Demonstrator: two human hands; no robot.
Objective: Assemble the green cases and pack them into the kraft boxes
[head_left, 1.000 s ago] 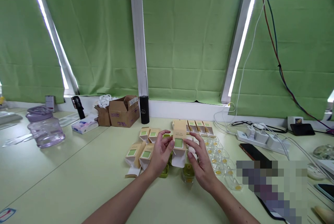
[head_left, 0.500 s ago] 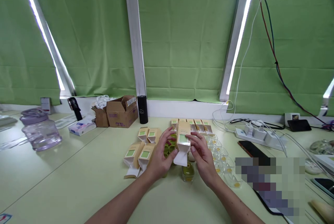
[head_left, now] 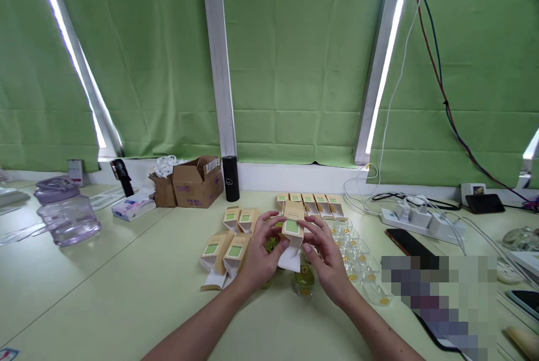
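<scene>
**Two hands on one small carton**

Both hands meet over the middle of the pale green bench (head_left: 105,293), sharing a small tan carton (head_left: 292,227) with a green square on its face. The left hand (head_left: 261,251) curls around the carton's left side, thumb up near the top edge, fingers closed on it. The right hand (head_left: 326,257) grips the right side, its fingers bent against the carton's edge. The carton is held just above the bench, tilted slightly, with its white bottom flap (head_left: 289,260) hanging open.

Directly beneath the hands sit small clear pots with green contents (head_left: 304,279), partly hidden by the fingers. To the left lie more tan cartons (head_left: 223,251) on their sides, flaps open, and two others (head_left: 241,219) behind them. A row of upright cartons (head_left: 314,205) stands just beyond the hands. To the right of the right hand are rows of clear lids with yellow centres (head_left: 357,263).

Farther left on the bench are a brown cardboard box (head_left: 197,181), a black cylinder (head_left: 229,178), a tissue pack (head_left: 132,206) and a clear purple-tinted jar (head_left: 67,212). A white power strip (head_left: 421,218) and a dark phone (head_left: 406,242) lie to the right. Green blinds (head_left: 295,58) cover the windows behind.
</scene>
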